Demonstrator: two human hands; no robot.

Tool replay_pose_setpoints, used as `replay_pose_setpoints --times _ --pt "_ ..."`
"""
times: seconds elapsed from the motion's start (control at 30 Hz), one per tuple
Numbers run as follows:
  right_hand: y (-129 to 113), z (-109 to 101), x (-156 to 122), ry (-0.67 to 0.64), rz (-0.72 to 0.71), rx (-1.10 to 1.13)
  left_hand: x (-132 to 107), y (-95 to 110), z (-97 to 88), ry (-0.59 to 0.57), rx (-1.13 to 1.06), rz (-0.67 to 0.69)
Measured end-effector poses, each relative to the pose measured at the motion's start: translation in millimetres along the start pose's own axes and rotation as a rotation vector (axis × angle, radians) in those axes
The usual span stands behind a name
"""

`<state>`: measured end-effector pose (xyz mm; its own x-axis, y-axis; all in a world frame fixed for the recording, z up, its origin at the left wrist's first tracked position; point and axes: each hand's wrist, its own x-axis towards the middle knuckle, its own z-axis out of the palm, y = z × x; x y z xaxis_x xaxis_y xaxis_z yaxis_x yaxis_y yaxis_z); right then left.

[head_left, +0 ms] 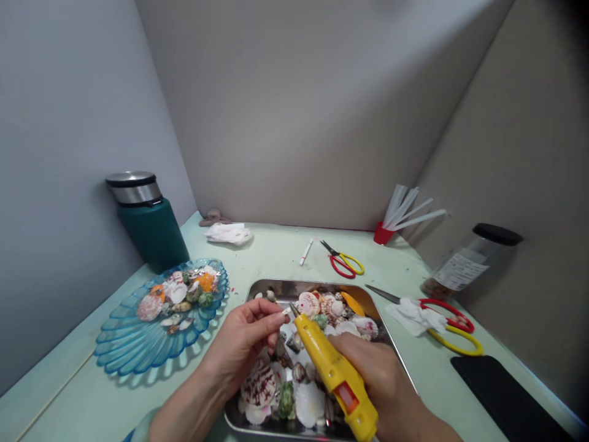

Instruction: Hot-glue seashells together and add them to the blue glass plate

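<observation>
The glue gun (322,357) is clamped in the right hand's (373,367) fingers, a small, seemingly unfinished piece (286,311) in the left hand's (248,334), lower-centre shells (310,403) apparently unused.

Yellow, tapered plastic glue gun (322,356) shows an orange-red window (346,398); the small piece (286,311) at its tip is white. In the silver, rectangular metal tray (294,283), a fan-shaped shell (259,382) is white with dark maroon mottling, an elongated shell (286,401) mossy green. Translucent blue, scallop-edged dish (133,350) holds white, orange, green and pink-speckled shells (177,293); the cylindrical bottle (151,236) is silver-topped dark teal, the small metal scissors (340,254) red and yellow at the loops.
</observation>
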<state>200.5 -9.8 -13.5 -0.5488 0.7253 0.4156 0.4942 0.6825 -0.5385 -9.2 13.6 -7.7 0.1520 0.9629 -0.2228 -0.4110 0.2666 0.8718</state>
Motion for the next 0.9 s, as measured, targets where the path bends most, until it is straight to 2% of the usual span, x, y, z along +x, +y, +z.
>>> replay_pose_setpoints --times 0.17,0.4,0.67,0.9 --pt "2.3 1.2 -2.6 -0.027 -0.007 -0.015 0.5 0.0 0.3 -0.011 0.008 -0.011" --pt "2.1 -0.7 -1.4 0.020 0.019 0.011 -1.0 -1.0 -0.1 -0.013 0.011 0.003" --pt "1.8 1.4 -1.5 -0.026 -0.016 -0.022 -0.7 0.3 1.3 0.011 0.007 -0.004" --pt "-0.5 -1.0 -0.4 0.034 0.028 0.007 -1.0 0.8 1.5 -0.005 0.008 0.005"
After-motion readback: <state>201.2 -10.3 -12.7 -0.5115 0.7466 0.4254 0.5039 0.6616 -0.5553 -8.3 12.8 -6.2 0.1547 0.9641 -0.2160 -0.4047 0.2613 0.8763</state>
